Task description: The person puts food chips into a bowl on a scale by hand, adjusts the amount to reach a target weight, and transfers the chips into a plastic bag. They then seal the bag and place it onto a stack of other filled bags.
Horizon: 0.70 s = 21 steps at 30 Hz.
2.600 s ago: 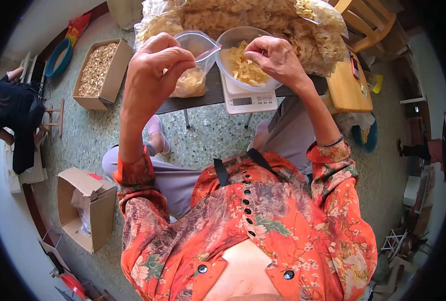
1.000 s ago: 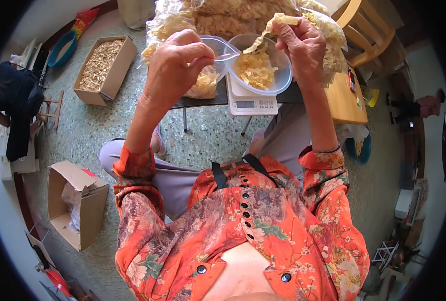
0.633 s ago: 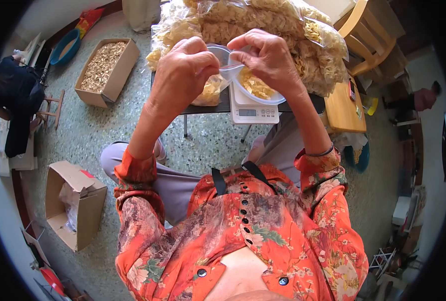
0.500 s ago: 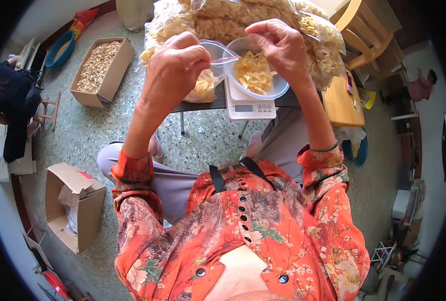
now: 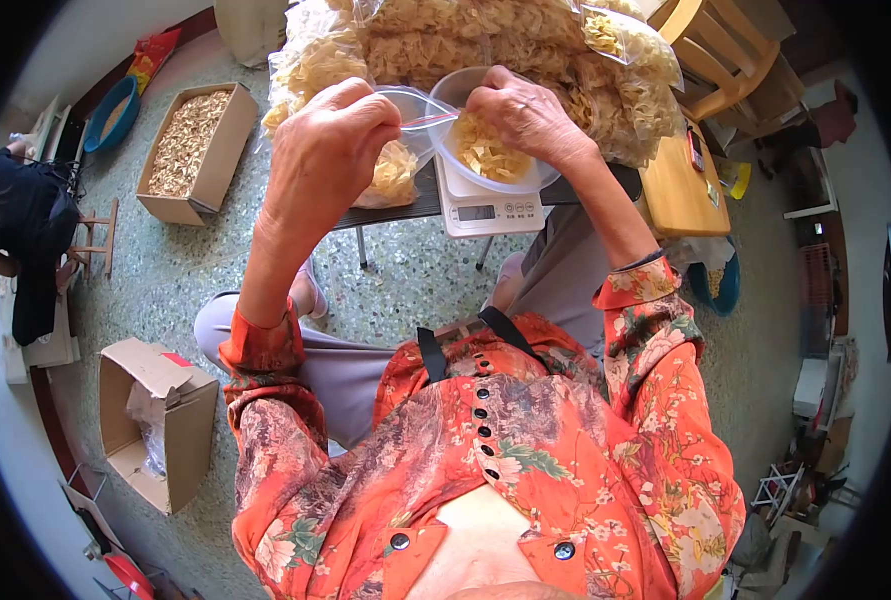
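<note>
My left hand (image 5: 330, 145) pinches the zip edge of a clear zip bag (image 5: 393, 178), which has pale yellow dried flakes in its bottom. The bag's mouth gapes towards the bowl. My right hand (image 5: 527, 118) is over a clear plastic bowl (image 5: 515, 187), fingers bent together close to the bag's far corner. Its fingertips are hidden, so what they hold cannot be made out. More yellow flakes (image 5: 487, 152) lie in the bowl, which sits on a white digital scale (image 5: 492, 218). The scale's display is too small to read.
Several filled clear bags (image 5: 445, 50) are heaped along the table's far side. A wooden stool (image 5: 690, 195) and chair (image 5: 730, 60) stand at right. Cardboard boxes, one with brown pieces (image 5: 190, 145) and one with plastic (image 5: 155, 425), are on the floor at left.
My right hand has come down and left, its fingers drawing together over the bowl near the bag. My left hand still pinches the bag's edge; the view has shifted slightly.
</note>
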### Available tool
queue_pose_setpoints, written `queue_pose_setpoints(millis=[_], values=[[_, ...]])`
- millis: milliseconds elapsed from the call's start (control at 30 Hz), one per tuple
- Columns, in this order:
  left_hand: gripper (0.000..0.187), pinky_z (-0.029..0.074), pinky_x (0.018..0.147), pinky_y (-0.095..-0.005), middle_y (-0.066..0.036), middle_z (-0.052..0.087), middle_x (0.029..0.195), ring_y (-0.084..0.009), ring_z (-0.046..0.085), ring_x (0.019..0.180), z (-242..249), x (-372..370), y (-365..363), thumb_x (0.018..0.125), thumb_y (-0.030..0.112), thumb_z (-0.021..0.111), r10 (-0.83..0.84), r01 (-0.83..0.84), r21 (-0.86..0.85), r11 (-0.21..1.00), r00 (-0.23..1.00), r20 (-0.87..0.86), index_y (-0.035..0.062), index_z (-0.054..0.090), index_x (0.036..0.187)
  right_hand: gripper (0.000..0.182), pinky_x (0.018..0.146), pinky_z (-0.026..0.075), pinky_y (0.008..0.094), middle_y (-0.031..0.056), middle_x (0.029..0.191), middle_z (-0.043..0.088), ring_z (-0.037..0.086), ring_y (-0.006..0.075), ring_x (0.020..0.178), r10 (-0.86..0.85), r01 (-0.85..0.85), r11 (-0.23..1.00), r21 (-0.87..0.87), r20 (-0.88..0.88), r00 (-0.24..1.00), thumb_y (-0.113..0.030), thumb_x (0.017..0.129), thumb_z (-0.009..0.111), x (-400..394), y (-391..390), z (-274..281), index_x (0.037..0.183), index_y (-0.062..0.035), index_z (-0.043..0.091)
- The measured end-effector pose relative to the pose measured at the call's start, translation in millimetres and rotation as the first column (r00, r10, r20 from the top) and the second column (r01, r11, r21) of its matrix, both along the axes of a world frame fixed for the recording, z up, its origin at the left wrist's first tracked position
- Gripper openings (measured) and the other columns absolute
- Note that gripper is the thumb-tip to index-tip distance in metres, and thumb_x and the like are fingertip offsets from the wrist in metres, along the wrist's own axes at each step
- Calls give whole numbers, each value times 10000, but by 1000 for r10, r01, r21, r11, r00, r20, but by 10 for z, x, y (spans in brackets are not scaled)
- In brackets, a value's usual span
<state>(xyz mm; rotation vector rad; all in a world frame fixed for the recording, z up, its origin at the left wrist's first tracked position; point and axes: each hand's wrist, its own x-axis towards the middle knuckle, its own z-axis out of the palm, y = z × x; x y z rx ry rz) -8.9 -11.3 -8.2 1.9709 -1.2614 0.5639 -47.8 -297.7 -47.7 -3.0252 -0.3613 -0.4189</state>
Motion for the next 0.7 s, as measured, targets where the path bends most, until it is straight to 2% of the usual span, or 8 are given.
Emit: queue_pose_setpoints(millis=[200, 267, 333, 367, 433, 500, 600, 700], values=[[73, 503, 614, -319, -75, 655, 847, -216, 636, 680, -11, 11, 11, 857, 37, 752, -4, 4, 10, 1000, 1000, -10, 46, 714, 919, 60, 809, 549, 428, 107, 1005, 648, 683, 316, 938, 45, -54, 992, 110, 85, 995, -114, 873, 702, -90, -103, 35, 932, -110, 691], [65, 526, 686, -407, -71, 654, 856, -302, 668, 831, -20, 11, 12, 856, 134, 738, 23, -23, 10, 1000, 999, -50, 96, 690, 880, 52, 800, 553, 419, 104, 969, 670, 689, 320, 908, 41, -59, 980, 189, 101, 994, -116, 871, 703, -106, -134, 34, 920, -103, 693], [62, 513, 650, -361, -72, 653, 854, -258, 651, 755, -7, 14, 18, 859, 87, 744, 16, -15, 11, 1000, 999, -32, 70, 700, 900, 46, 790, 557, 410, 101, 933, 693, 695, 324, 879, 34, -64, 962, 264, 117, 993, -118, 870, 704, -124, -166, 40, 909, -96, 695], [70, 501, 613, -315, -74, 652, 851, -213, 635, 679, -3, 13, 21, 861, 39, 750, 9, -9, 14, 1000, 1000, -16, 43, 711, 919, 62, 776, 564, 379, 88, 906, 713, 707, 286, 850, 7, -45, 937, 346, 112, 994, -119, 875, 716, -133, -172, 42, 925, -84, 706], [69, 501, 614, -316, -73, 653, 853, -215, 635, 680, -2, -2, 18, 861, 38, 750, 14, -14, 24, 1000, 1000, -18, 42, 710, 918, 79, 762, 571, 348, 75, 879, 734, 720, 248, 821, -19, -29, 904, 426, 108, 994, -120, 881, 728, -154, -171, 35, 942, -71, 718], [69, 501, 614, -317, -73, 654, 854, -216, 636, 681, 11, -1, 12, 861, 37, 749, 19, -18, 29, 999, 1000, -15, 41, 709, 918, 155, 750, 571, 287, 47, 880, 750, 709, 140, 803, -54, 28, 709, 705, 14, 998, -131, 893, 760, -197, -159, 61, 1015, -39, 737], [62, 502, 618, -321, -81, 654, 857, -221, 638, 687, 0, 10, 6, 866, 37, 743, 3, -3, 13, 1000, 1000, -28, 36, 706, 916, 200, 750, 568, 264, 26, 871, 741, 677, 78, 818, -72, 62, 620, 782, -22, 997, -150, 895, 785, -236, -164, 81, 1040, -19, 746], [50, 506, 624, -323, -93, 651, 862, -227, 642, 695, -5, 35, 19, 876, 35, 732, -22, 22, 21, 1000, 1000, -20, 28, 702, 915, 182, 755, 572, 267, 28, 868, 742, 680, 82, 810, -76, 103, 673, 733, -70, 995, -159, 893, 786, -279, -141, 96, 1016, -27, 756]])
